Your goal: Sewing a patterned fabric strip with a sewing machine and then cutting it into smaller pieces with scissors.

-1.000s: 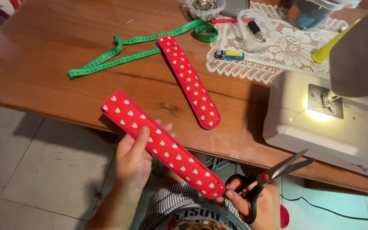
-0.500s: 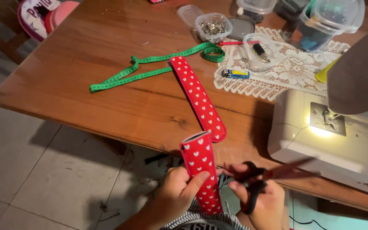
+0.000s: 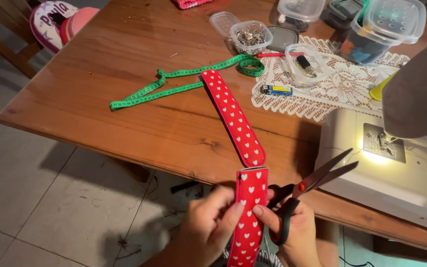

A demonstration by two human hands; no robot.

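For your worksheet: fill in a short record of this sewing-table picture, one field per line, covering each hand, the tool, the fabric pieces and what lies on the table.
Left hand: left hand pinches the held red strip, thumb on its front.
Right hand: right hand also grips that strip, with scissors looped on its fingers.
Scissors: blades open, pointing toward the sewing machine.
Second strip: flat red strip lying on the wooden table.
Nearby: green tape measure, lace doily, plastic tubs.

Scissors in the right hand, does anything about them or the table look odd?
The scissors hang open from the right hand while its fingers pinch the red heart strip. The green tape measure lies tangled; nothing spilled.
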